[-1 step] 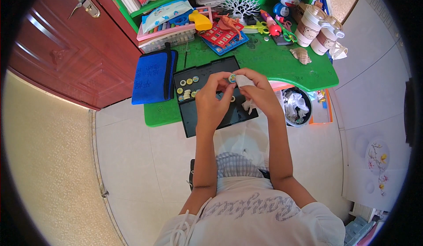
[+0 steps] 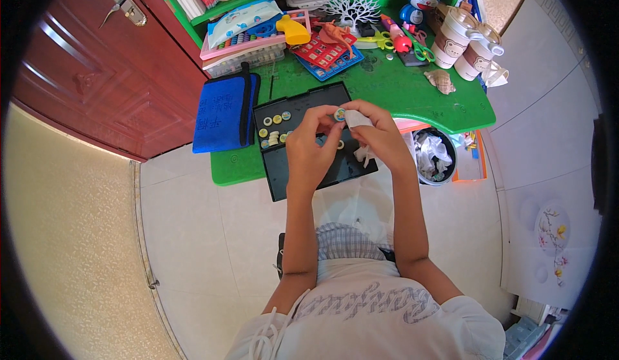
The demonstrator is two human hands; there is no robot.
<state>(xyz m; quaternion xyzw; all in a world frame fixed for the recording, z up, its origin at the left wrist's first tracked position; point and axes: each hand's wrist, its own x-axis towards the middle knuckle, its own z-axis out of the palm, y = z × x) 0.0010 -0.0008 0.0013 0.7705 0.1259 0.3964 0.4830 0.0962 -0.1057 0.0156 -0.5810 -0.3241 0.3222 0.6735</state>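
Note:
Above an opened black case [image 2: 278, 174] on the green desk, both hands are raised close together. My left hand [image 2: 309, 143] pinches a small round disc [image 2: 340, 114] with a coloured top between thumb and fingertips. White tissue [image 2: 359, 120] is gripped in my right hand [image 2: 385, 139], and it touches or nearly touches the disc's right side. A loose end of it hangs below the palm. Several similar discs [image 2: 277, 119], pale-rimmed with yellow or blue tops, lie in the case at left; my hands hide part of the others.
A blue zip pouch [image 2: 222, 112] lies left of the case on the green desk [image 2: 387, 89]. Farther back are red and blue boards [image 2: 325, 54], scissors [image 2: 422, 52], a seashell [image 2: 440, 81] and two lidded cups [image 2: 453, 38]. A bin [image 2: 435, 157] of crumpled tissue stands below the right edge.

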